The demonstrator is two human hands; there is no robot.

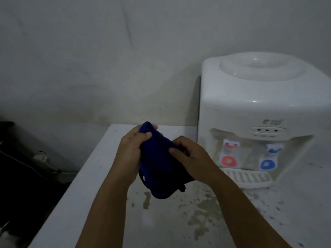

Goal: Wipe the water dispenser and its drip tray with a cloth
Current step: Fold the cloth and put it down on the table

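Your left hand [131,154] grips dark blue cloth [157,169] at top, thumb pinching fold; your right hand [189,158] pinches its right side. Cloth held above stained white counter [100,185], mid-surface. White water dispenser [258,108] at counter's back right, drip tray [249,178] at its base.

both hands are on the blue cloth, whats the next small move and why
Probably carry the blue cloth right to the water dispenser. The left hand and right hand hold it bunched above the stained counter, apart from the dispenser and its drip tray.
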